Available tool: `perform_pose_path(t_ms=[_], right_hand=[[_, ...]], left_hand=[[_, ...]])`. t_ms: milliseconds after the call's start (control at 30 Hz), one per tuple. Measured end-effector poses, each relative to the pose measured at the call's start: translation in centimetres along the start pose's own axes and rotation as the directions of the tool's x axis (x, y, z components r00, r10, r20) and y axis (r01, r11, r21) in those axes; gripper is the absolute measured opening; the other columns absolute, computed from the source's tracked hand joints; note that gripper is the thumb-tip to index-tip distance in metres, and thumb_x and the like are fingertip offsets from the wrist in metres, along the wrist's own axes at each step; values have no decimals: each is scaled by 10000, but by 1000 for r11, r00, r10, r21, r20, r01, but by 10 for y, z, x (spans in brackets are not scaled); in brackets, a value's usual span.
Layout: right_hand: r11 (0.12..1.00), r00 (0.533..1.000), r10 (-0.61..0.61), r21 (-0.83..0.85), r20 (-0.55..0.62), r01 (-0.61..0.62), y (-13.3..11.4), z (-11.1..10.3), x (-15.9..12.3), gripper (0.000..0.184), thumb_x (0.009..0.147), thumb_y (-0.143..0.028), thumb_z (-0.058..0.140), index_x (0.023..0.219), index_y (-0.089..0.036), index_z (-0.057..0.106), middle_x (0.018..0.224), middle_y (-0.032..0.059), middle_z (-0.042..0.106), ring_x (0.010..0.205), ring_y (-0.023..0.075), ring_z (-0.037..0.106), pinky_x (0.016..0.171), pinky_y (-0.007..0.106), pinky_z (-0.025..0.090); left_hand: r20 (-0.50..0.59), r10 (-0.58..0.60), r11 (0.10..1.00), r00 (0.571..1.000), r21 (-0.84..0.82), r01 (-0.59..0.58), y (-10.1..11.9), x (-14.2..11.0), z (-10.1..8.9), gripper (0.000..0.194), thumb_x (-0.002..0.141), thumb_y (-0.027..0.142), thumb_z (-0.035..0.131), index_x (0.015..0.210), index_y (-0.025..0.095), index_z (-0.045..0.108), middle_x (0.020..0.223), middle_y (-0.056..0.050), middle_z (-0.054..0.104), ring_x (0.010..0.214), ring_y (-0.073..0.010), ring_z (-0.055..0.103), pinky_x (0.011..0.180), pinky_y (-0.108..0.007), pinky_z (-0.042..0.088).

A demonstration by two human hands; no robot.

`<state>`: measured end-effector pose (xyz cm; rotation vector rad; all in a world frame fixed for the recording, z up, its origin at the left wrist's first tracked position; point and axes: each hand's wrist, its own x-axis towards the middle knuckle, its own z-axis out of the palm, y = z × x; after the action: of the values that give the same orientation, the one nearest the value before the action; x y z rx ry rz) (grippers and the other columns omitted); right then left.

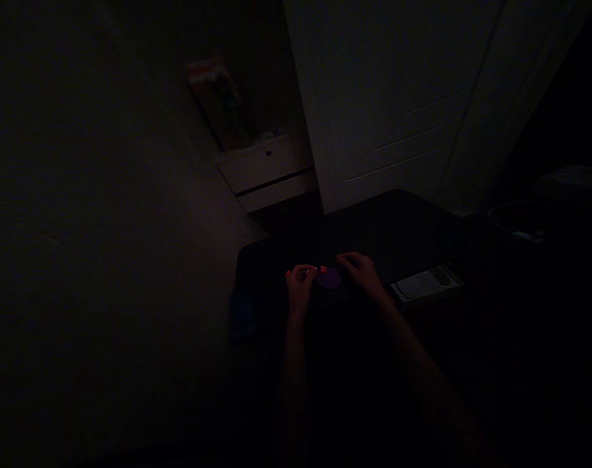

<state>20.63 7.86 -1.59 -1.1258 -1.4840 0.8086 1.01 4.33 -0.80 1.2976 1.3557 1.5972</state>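
Head view: very dark. Left hand [299, 286] at 9 o'clock of a purple disc [329, 278], fingers curled in; right hand [361, 270] at about 2 o'clock, thumb and fingers drawn close. Can't tell if either is clamped on anything. Small orange-red piece [323, 269] at the disc's 11 o'clock edge, near the left fingertips; disc lies on the black tabletop [388, 221], between the hands.

Risks, my guess: poor light could cause a missed pinch; a stray fingertip could knock the piece away or shift the disc. Small parts would be hard to find on black.

Text: printed sheet [427, 284] at 3 o'clock shows print, unreadable. Orange-topped package [218, 101] at 11 o'clock, too blurred. No brand legible.
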Motion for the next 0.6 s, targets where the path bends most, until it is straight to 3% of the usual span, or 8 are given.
perform_pose_path(t_ms=[267, 367, 467, 600], right_hand=[[998, 998, 41, 58, -48, -38, -2, 3, -2, 294, 893, -450, 643, 957, -192, 770, 912, 82, 799, 863, 256, 743, 810, 377, 567], [997, 998, 46, 68, -39, -43, -2, 3, -2, 249, 859, -406, 677, 933, -188, 772, 933, 86, 803, 881, 255, 749, 831, 380, 570], [995, 998, 59, 84, -31, -56, -3, 5, -1, 216, 827, -370, 713, 931, -192, 778, 974, 87, 810, 909, 255, 756, 865, 389, 580], [994, 998, 61, 97, -18, -59, -4, 8, -2, 200, 802, -336, 740, 948, -205, 777, 958, 72, 816, 894, 247, 759, 853, 383, 591]], left_hand=[[-148, -10, 998, 989, 61, 19, -8, 4, -2, 180, 756, 292, 772, 884, 183, 708, 865, -52, 728, 823, -186, 691, 776, -303, 523], [-135, -33, 995, 990, 93, 45, -7, 3, -1, 191, 767, 280, 777, 916, 189, 700, 826, -38, 713, 781, -177, 681, 746, -293, 515], [-122, 17, 980, 992, 197, 8, -6, 2, -1, 122, 787, 253, 756, 885, 202, 702, 818, -31, 707, 772, -175, 664, 744, -294, 506], [-198, 101, 918, 975, 395, -15, -6, 2, -4, 61, 776, 186, 716, 819, 224, 698, 804, -15, 685, 759, -173, 619, 759, -300, 486]])
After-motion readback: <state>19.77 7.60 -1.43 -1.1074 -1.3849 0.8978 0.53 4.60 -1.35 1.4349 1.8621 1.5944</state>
